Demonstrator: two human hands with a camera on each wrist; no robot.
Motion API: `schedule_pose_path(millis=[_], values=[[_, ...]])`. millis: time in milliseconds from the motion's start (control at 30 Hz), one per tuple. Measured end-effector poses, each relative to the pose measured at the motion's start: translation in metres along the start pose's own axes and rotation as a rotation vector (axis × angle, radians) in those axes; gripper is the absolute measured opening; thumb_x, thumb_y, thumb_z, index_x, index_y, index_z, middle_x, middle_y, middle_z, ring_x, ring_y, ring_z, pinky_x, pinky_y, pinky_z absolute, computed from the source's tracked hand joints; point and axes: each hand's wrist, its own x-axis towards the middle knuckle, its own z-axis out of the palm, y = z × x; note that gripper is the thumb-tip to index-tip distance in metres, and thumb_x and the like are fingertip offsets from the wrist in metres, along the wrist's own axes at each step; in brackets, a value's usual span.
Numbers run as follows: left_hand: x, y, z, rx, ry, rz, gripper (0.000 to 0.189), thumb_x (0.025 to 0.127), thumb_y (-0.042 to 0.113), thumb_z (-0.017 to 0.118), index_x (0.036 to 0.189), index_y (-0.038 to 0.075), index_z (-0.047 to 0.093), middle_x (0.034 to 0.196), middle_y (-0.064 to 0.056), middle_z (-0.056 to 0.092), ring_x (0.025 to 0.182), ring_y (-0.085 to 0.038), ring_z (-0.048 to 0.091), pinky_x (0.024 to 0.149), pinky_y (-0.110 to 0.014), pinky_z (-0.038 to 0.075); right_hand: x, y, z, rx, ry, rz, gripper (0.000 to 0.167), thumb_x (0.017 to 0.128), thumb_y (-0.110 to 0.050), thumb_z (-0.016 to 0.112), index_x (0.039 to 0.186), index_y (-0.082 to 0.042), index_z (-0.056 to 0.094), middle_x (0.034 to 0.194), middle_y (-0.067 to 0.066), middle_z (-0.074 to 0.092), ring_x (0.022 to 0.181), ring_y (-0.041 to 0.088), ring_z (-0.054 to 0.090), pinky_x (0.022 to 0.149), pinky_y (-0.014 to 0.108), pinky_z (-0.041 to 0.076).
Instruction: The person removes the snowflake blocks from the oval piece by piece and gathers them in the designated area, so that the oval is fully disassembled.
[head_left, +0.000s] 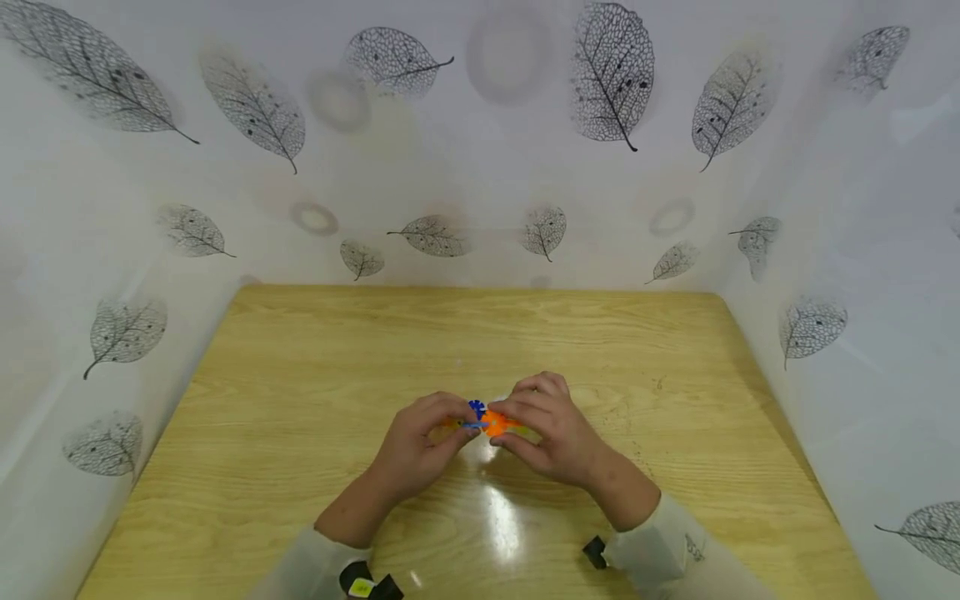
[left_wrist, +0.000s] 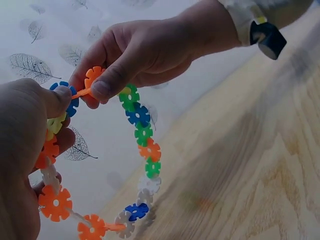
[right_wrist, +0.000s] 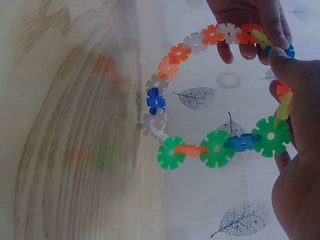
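A chain of notched plastic snowflake discs (right_wrist: 270, 136) in green, orange, blue, white and yellow hangs as a loop below both hands. My left hand (head_left: 420, 442) pinches a blue disc (left_wrist: 73, 107) between thumb and fingers at the top of the loop. Facing it, my right hand (head_left: 558, 429) grips an orange disc (head_left: 493, 423). The two discs meet edge to edge between the fingertips, the orange one turned edgewise at the blue one in the left wrist view. In the head view the hands hide most of the chain.
A wood-grain table (head_left: 315, 358) lies under the hands, with a bright reflection near its middle. Pale sheets printed with leaves (head_left: 615, 75) enclose its back and sides. Black straps (head_left: 595, 552) sit at the sleeve cuffs.
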Motion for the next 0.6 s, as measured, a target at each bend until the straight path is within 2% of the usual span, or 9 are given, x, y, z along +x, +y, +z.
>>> schedule_pose_path(millis=[300, 400, 600], values=[[0.0, 0.004, -0.001, 0.028, 0.022, -0.05, 0.02, 0.086, 0.0, 0.082, 0.097, 0.015, 0.074, 0.103, 0.001, 0.074, 0.099, -0.019, 0.068, 0.085, -0.038, 0.056, 0.002, -0.003, 0.0, -0.059, 0.033, -0.03, 0.034, 0.102, -0.037, 0.068, 0.116, -0.007, 0.075, 0.103, -0.001, 0.075, 0.097, 0.023, 0.06, 0.089, 0.05, 0.039], [0.0, 0.004, -0.001, 0.045, 0.029, -0.036, 0.021, 0.085, 0.001, 0.084, 0.097, 0.015, 0.074, 0.102, 0.001, 0.075, 0.099, -0.019, 0.069, 0.086, -0.039, 0.056, 0.001, -0.002, -0.001, -0.058, 0.036, -0.042, 0.034, 0.101, -0.036, 0.069, 0.117, -0.006, 0.075, 0.104, 0.0, 0.076, 0.097, 0.024, 0.06, 0.088, 0.05, 0.039], [-0.004, -0.002, -0.013, 0.06, 0.092, 0.002, 0.026, 0.081, -0.007, 0.083, 0.095, 0.012, 0.073, 0.1, -0.006, 0.075, 0.09, -0.022, 0.069, 0.072, -0.038, 0.055, 0.002, 0.004, -0.009, -0.042, 0.121, -0.037, 0.035, 0.101, -0.034, 0.069, 0.112, -0.002, 0.076, 0.097, 0.004, 0.076, 0.093, 0.028, 0.06, 0.086, 0.051, 0.039]])
